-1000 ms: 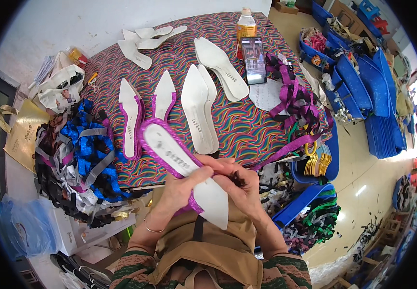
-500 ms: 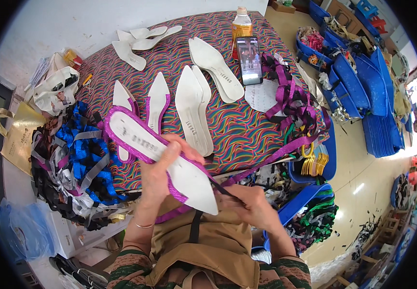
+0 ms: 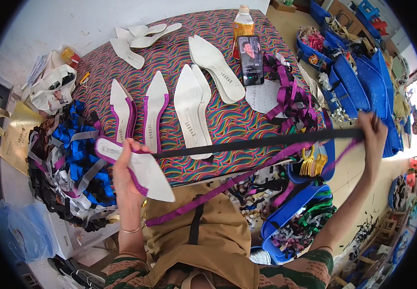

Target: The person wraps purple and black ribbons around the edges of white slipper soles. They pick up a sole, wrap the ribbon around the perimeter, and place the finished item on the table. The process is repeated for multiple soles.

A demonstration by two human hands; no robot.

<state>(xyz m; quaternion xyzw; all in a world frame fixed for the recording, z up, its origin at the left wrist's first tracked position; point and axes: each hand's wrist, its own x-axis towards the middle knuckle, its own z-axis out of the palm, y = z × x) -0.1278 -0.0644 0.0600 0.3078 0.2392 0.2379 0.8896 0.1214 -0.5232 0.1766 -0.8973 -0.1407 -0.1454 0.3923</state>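
My left hand (image 3: 127,180) grips a white pointed insole (image 3: 154,179) with purple glitter edging on its heel and sides. From the insole's edge a long black strip (image 3: 256,143) stretches taut to my right hand (image 3: 374,137), whose closed fingers hold its end far out to the right. Below it a purple glitter ribbon (image 3: 235,182) slants up from my lap toward the right; a purple length also hangs at my right hand. Two purple-edged insole groups (image 3: 156,101) and plain white insoles (image 3: 189,103) lie on the patterned tabletop beyond my hands.
A phone (image 3: 251,60) leans against a bottle (image 3: 243,26) at the back. Purple ribbon scraps (image 3: 290,96) heap on the table's right. Blue and black strips (image 3: 81,159) bunch at its left. Blue bins (image 3: 290,207) stand to the right, one with gold metal-looking pieces (image 3: 315,161).
My right hand has swung far out to the right, drawing the black strip long. My left hand has shifted left and slightly down with the insole. The phone's picture has changed.
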